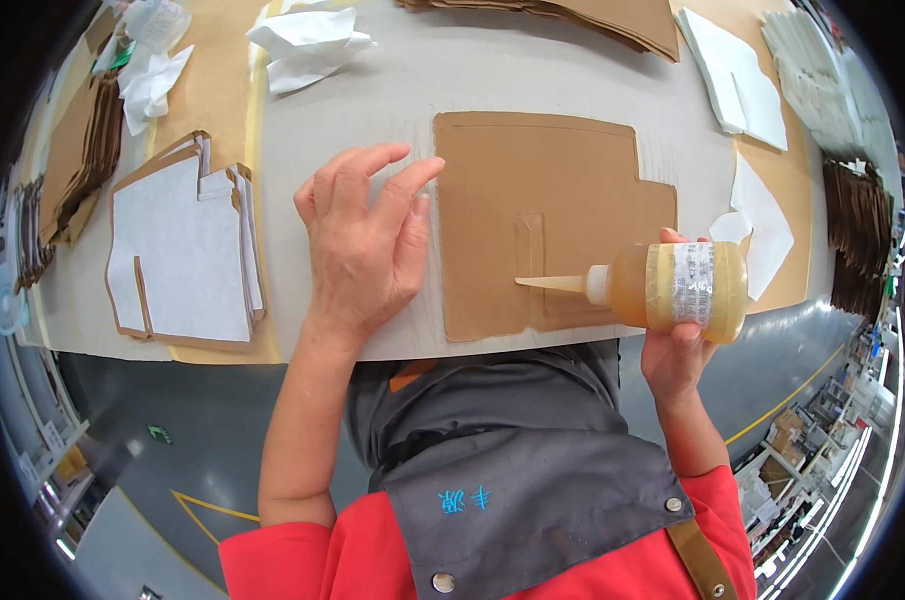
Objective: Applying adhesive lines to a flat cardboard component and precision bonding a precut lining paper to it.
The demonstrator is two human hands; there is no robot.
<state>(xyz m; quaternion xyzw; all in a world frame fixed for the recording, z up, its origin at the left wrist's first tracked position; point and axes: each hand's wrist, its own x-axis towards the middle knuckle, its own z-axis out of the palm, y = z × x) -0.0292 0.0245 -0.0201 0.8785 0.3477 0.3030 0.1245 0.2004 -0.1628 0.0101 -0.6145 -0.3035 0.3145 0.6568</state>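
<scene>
- The right hand [675,362], right of centre, has its fingers clamped around an amber squeeze bottle [630,285], held on its side.
- The bottle's tapered nozzle [553,284] points left over the brown panel [573,170] in mid-frame, near its raised narrow outline; whether the tip touches cannot be told.
- The left hand [358,235], left of centre, holds nothing; its fingers are bent and apart, beside the panel's left edge.
- White-faced, brown-edged panels [188,245] lie stacked on the counter [403,85] at left.
</scene>
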